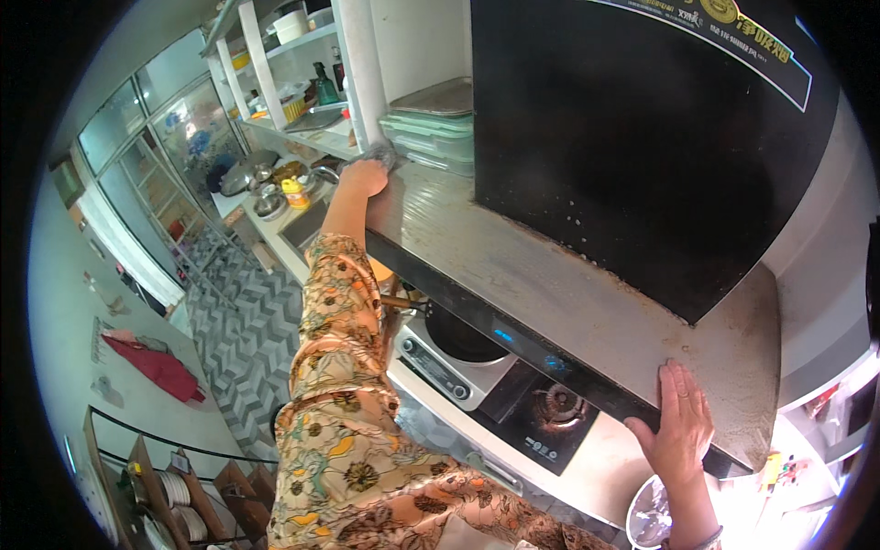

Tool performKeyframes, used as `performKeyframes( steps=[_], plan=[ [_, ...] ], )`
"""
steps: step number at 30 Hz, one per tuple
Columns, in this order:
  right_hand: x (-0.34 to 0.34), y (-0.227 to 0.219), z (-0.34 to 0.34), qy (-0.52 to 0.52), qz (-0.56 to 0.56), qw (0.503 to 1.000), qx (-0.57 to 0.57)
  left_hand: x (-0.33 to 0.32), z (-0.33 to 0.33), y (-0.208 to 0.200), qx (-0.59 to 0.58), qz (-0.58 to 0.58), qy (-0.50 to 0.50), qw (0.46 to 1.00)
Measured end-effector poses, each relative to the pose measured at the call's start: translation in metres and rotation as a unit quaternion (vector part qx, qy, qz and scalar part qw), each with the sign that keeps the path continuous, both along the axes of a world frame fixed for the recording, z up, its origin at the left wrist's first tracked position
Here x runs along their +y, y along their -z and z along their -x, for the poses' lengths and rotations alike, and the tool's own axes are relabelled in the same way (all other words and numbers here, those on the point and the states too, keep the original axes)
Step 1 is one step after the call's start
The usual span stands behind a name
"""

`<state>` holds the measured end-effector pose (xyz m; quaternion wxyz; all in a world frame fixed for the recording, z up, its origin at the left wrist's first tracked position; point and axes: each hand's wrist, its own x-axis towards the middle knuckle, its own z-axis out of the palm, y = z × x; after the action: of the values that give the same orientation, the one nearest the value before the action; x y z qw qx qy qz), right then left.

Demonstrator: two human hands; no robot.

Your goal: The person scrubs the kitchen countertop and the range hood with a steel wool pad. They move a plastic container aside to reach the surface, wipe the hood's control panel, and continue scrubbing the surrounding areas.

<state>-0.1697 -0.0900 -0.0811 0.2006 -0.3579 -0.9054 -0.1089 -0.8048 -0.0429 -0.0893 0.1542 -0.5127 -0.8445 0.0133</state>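
With my left arm stretched out, my left hand is closed on a grey cloth at the far left end of the range hood's metal top. The cloth presses on the surface beside the white cabinet post. Its exact weave is hard to make out. My right hand lies flat on the hood's near right part, fingers stretched and thumb apart at the front edge. Brownish grime marks the metal, mostly along the foot of the upright black panel.
Stacked lidded containers stand in the cabinet nook behind the cloth. Below the hood are a round pan and a gas burner. A yellow bottle and pots sit on the left counter. Plates stand in a rack lower left.
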Motion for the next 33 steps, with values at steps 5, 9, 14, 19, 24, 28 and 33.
performKeyframes(
  steps=[5, 9, 14, 19, 24, 28, 33],
  plan=[
    [0.001, -0.002, -0.002, 0.019, 0.003, 1.0, -0.015, 0.027, -0.099, -0.01, -0.032, 0.06, 0.168, 0.983],
    [-0.002, 0.0, 0.001, 0.013, -0.001, 1.0, 0.0, -0.03, -0.172, -0.024, -0.108, -0.018, 0.267, 0.957],
    [-0.001, -0.002, 0.003, 0.006, -0.002, 1.0, -0.003, -0.004, -0.152, -0.033, -0.084, 0.069, 0.15, 0.983],
    [-0.002, -0.002, 0.004, 0.0, 0.009, 1.0, -0.001, -0.02, -0.052, -0.007, -0.009, 0.023, 0.059, 0.998],
    [0.0, 0.0, 0.002, 0.017, -0.003, 1.0, 0.011, -0.022, -0.122, -0.023, -0.15, 0.009, 0.124, 0.981],
    [-0.001, 0.003, 0.001, 0.012, -0.023, 1.0, 0.01, -0.011, -0.145, -0.032, -0.184, 0.004, 0.151, 0.971],
    [-0.003, 0.002, 0.005, 0.017, -0.026, 0.999, 0.013, -0.003, -0.123, -0.024, -0.14, -0.054, 0.084, 0.985]
  ],
)
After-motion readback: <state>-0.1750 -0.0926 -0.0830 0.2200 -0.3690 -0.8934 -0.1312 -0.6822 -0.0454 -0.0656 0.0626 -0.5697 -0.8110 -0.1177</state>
